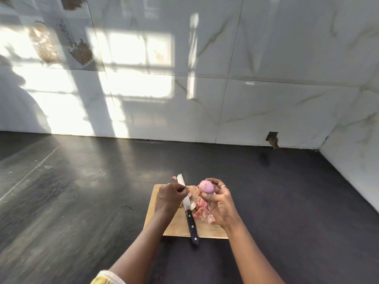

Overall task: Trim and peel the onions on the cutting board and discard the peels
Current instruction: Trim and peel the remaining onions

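Gripping 1 peeled pink onion [206, 186] in the curled fingers of the right hand [218, 203], raised above the wooden cutting board [205, 230]. Pinching fingertips of the left hand [169, 196] together over the knife [188, 210] blade, beside loose peels [202, 209]; unclear on what.

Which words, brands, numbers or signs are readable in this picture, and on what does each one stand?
None can be read. The knife blade shows no legible brand, the cutting board is plain wood, and the wall tiles carry only blurred brown pictures, without letters.
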{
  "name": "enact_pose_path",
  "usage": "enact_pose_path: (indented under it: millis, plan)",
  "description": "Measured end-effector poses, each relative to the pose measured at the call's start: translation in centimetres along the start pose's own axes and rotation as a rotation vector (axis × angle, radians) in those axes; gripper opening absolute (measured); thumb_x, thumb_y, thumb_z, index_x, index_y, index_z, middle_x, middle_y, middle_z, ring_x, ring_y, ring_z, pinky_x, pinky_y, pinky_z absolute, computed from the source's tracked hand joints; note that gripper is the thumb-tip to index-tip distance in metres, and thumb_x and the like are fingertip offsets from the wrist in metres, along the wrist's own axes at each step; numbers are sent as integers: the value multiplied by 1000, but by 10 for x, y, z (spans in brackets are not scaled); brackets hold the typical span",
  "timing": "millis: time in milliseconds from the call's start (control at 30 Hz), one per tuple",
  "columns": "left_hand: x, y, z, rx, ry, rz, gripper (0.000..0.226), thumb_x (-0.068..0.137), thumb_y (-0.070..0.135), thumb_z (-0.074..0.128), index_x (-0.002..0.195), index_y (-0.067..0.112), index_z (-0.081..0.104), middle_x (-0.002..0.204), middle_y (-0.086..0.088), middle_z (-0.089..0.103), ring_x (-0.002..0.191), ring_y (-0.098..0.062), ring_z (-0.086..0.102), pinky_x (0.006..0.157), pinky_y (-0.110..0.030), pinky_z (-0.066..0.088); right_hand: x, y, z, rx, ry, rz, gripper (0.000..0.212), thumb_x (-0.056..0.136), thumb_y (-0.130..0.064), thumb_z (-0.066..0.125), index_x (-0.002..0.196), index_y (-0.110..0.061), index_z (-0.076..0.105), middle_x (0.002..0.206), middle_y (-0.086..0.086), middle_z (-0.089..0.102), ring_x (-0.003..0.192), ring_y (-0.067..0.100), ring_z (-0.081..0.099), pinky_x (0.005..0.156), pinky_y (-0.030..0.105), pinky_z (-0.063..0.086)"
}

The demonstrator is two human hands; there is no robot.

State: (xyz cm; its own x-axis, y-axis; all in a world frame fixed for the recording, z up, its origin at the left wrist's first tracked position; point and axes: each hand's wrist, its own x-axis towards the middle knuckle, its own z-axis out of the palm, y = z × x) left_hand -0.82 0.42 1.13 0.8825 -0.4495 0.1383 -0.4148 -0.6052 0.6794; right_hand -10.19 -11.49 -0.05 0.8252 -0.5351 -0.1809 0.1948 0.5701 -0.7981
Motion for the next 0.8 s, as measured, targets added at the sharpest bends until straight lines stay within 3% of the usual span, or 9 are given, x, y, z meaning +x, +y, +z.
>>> enact_pose_path:
  millis: [267, 367, 467, 567, 633, 700, 800]
  plan:
    - [-1, 4, 6, 75, -133, 52, 18, 81, 27, 62, 94, 21, 73, 92, -5, 74, 80, -19, 66, 68, -29, 48, -5, -4, -1, 21, 32, 6, 42, 72, 20, 60, 108, -1, 60, 92, 14, 67, 82, 24, 67, 68, 28, 60]
    - [-2, 5, 6, 58, -169, 67, 21, 84, 32, 62, 92, 17, 74, 89, -8, 73, 77, -22, 65, 62, -29, 44, -5, -4, -2, -54, 48, -37, 43, 73, 21, 60, 102, -10, 58, 88, 8, 69, 75, 17, 68, 62, 25, 57]
    - [-2, 4, 8, 31, -182, 61, 29, 87, 32, 59, 83, 7, 73, 82, -14, 72, 71, -26, 64, 58, -32, 41, -5, -3, -4, -150, 50, -76, 52, 67, 27, 62, 104, -9, 56, 95, 6, 70, 84, 17, 68, 66, 26, 58]
    - [-2, 7, 5, -4, -170, 71, 18, 82, 24, 66, 92, 13, 74, 92, -7, 73, 81, -18, 66, 65, -25, 44, -6, -1, -7, -222, 61, -111, 60, 61, 31, 64, 105, -9, 56, 106, 10, 68, 98, 22, 65, 76, 35, 57]
    - [-3, 9, 4, -45, -166, 81, 24, 78, 21, 71, 101, 14, 71, 98, -4, 73, 85, -14, 66, 68, -17, 42, -7, -1, -6, -279, 71, -129, 62, 60, 31, 64, 105, -11, 57, 109, 10, 68, 101, 22, 65, 81, 39, 56]
    - [-5, 9, 3, -92, -149, 81, 24, 80, 18, 69, 104, 13, 70, 101, -4, 72, 87, -13, 66, 70, -14, 42, -9, -2, -5, -313, 71, -137, 63, 61, 33, 60, 104, -13, 57, 108, 8, 67, 100, 19, 66, 82, 37, 57]
    - [-9, 11, 1, -232, -124, 74, 20, 86, 20, 62, 102, 12, 71, 94, -5, 73, 75, -9, 63, 62, -12, 42, -12, -3, -3, -371, 81, -155, 64, 63, 33, 56, 104, -16, 57, 105, 4, 68, 96, 15, 68, 81, 31, 57]
